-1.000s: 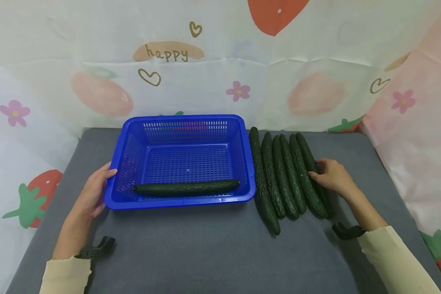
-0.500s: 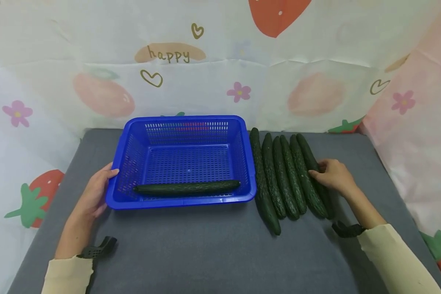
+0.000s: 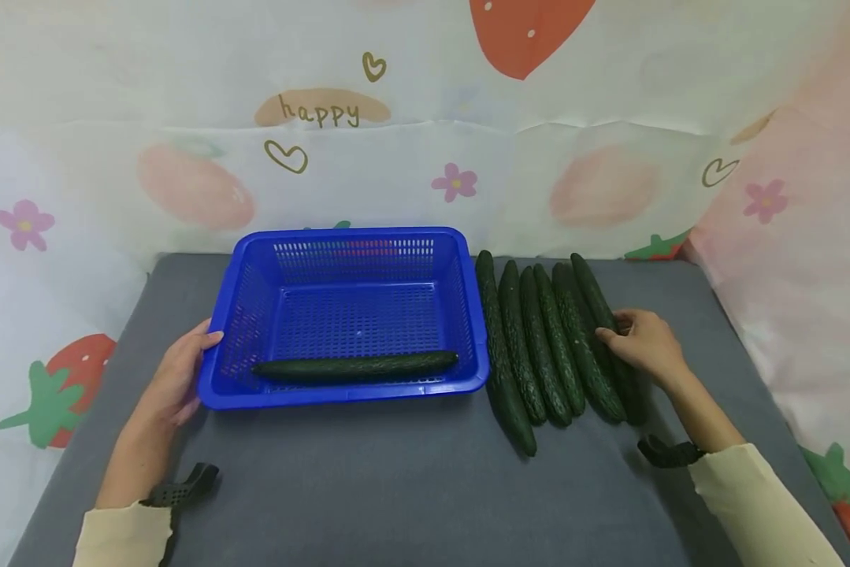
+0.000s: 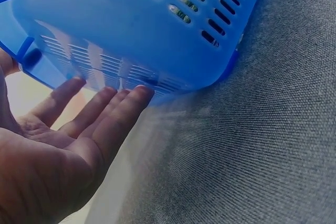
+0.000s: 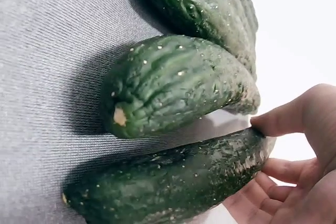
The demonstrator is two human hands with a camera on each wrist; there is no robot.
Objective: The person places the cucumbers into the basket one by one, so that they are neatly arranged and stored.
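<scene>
Grey cloth-covered bench (image 3: 396, 488), nearest stretch in front of the blue basket (image 3: 347, 395). Left hand (image 3: 178, 374) at basket's left side: thumb hooked over rim, fingers fairly straight against outer wall, light hold, probably to steady it. One cucumber (image 3: 357, 367) inside basket, lying lengthwise by the near wall, maybe to leave the rest of the floor free. Right hand (image 3: 644, 340) well right of basket: thumb and fingers pinch the outermost cucumber (image 3: 595, 291), spread only its thickness, around mid-length, presumably for balance. Can't tell if lifted. Five other cucumbers (image 3: 540, 346) between it and basket, side by side, likely so each grips singly. Printed fabric (image 3: 368, 173) hangs behind basket.
</scene>
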